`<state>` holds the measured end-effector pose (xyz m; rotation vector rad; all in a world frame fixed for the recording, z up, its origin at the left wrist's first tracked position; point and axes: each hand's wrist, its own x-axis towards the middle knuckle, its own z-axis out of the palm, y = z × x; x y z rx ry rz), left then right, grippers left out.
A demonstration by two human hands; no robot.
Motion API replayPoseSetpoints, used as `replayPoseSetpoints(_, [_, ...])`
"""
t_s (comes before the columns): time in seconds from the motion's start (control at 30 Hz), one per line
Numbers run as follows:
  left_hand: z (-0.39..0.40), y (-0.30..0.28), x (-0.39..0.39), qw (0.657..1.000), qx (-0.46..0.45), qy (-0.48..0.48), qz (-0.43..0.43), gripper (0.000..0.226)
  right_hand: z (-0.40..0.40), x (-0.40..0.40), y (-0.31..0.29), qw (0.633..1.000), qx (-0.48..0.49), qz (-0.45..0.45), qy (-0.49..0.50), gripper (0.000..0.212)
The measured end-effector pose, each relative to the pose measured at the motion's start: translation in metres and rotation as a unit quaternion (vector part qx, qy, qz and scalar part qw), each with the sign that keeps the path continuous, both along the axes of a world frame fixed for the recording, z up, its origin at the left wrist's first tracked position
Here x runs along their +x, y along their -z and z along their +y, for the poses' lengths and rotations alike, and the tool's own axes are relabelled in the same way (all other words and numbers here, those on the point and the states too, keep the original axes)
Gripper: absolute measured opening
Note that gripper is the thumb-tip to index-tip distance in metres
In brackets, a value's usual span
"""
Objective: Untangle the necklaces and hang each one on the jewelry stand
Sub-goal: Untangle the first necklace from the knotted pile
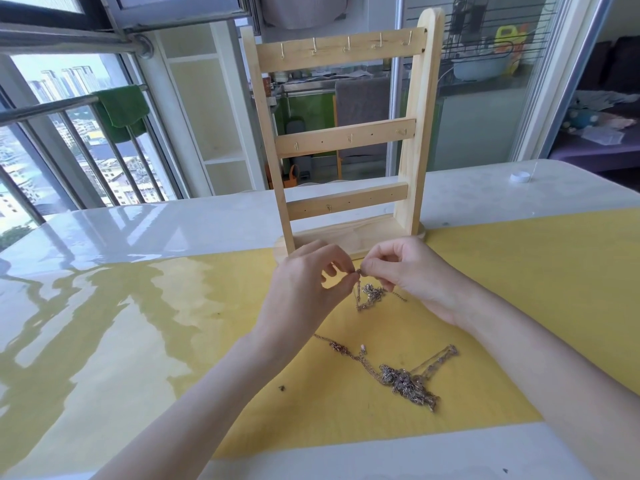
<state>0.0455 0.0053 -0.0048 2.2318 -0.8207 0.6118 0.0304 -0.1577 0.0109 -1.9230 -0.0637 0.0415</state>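
We see both hands raised just in front of the wooden jewelry stand (346, 133). Left hand (304, 282) and right hand (412, 271) each pinch, thumb against fingertips, the top of one small chain necklace (369, 294), its bunched length hanging onto the yellow mat (502, 271). A second tangled necklace pile (403, 377) lies nearer us on the mat. The stand's hooks (348, 43) hold nothing.

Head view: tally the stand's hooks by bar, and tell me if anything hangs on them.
Jewelry stand, no necklace on any hook:
Top bar: 5 hooks
Middle bar: 3 hooks
Bottom bar: 1 hook
Total: 9 hooks
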Motion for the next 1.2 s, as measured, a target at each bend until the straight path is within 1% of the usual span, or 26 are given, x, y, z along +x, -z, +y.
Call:
replayPoseSetpoints(0.03, [0.001, 0.001, 0.001, 1.000, -0.008, 0.001, -0.001, 0.014, 0.000, -0.001, -0.001, 1.000, 0.006, 0.000, 0.000, 0.019])
replayPoseSetpoints(0.07, [0.001, 0.001, 0.001, 0.999, -0.032, 0.005, 0.019, 0.018, 0.001, -0.001, -0.002, 1.000, 0.007, -0.002, 0.000, 0.019])
replayPoseSetpoints(0.13, [0.000, -0.002, 0.000, 0.987, -0.111, 0.017, 0.114, 0.022, 0.002, -0.001, -0.003, 1.000, -0.002, -0.012, -0.003, 0.018])
replayPoseSetpoints(0.23, [-0.003, -0.007, -0.001, 0.944, -0.199, 0.033, 0.259, 0.021, 0.002, -0.002, -0.003, 1.000, -0.006, -0.024, -0.010, 0.017])
replayPoseSetpoints(0.3, [-0.003, -0.007, -0.002, 0.913, -0.235, 0.045, 0.331, 0.021, 0.001, -0.002, -0.002, 1.000, -0.006, -0.029, -0.011, 0.017])
replayPoseSetpoints(0.33, [-0.003, -0.007, -0.001, 0.901, -0.245, 0.051, 0.354, 0.021, 0.001, -0.002, -0.002, 1.000, -0.010, -0.029, -0.009, 0.018])
replayPoseSetpoints(0.4, [-0.002, -0.006, -0.001, 0.892, -0.247, 0.062, 0.374, 0.024, 0.001, -0.001, -0.001, 1.000, -0.021, -0.023, -0.006, 0.020])
replayPoseSetpoints(0.47, [-0.002, -0.006, -0.001, 0.890, -0.241, 0.071, 0.380, 0.026, 0.000, 0.000, 0.001, 0.999, -0.031, -0.017, -0.011, 0.021])
replayPoseSetpoints(0.5, [-0.001, -0.005, -0.001, 0.893, -0.234, 0.073, 0.378, 0.027, 0.000, 0.000, 0.001, 0.999, -0.035, -0.013, -0.016, 0.021])
replayPoseSetpoints(0.67, [0.001, -0.002, 0.001, 0.929, -0.165, 0.070, 0.324, 0.032, -0.001, 0.000, 0.003, 0.998, -0.044, -0.001, -0.035, 0.020])
replayPoseSetpoints(0.77, [0.001, -0.002, 0.001, 0.930, -0.160, 0.072, 0.323, 0.032, 0.000, 0.000, 0.004, 0.997, -0.065, -0.008, -0.044, 0.019])
replayPoseSetpoints(0.87, [0.001, 0.000, 0.002, 0.907, -0.189, 0.074, 0.368, 0.031, 0.001, 0.000, 0.003, 0.996, -0.067, -0.012, -0.054, 0.019])
replayPoseSetpoints(1.0, [0.005, -0.003, 0.006, 0.852, -0.232, 0.091, 0.460, 0.035, -0.002, 0.000, 0.000, 0.996, -0.063, -0.015, -0.066, 0.017])
replayPoseSetpoints(1.03, [0.006, -0.003, 0.006, 0.844, -0.235, 0.095, 0.473, 0.037, -0.003, 0.000, -0.001, 0.995, -0.065, -0.014, -0.072, 0.016])
replayPoseSetpoints(1.2, [0.007, -0.001, 0.006, 0.831, -0.235, 0.127, 0.487, 0.037, -0.008, 0.001, -0.002, 0.990, -0.078, -0.009, -0.115, 0.015])
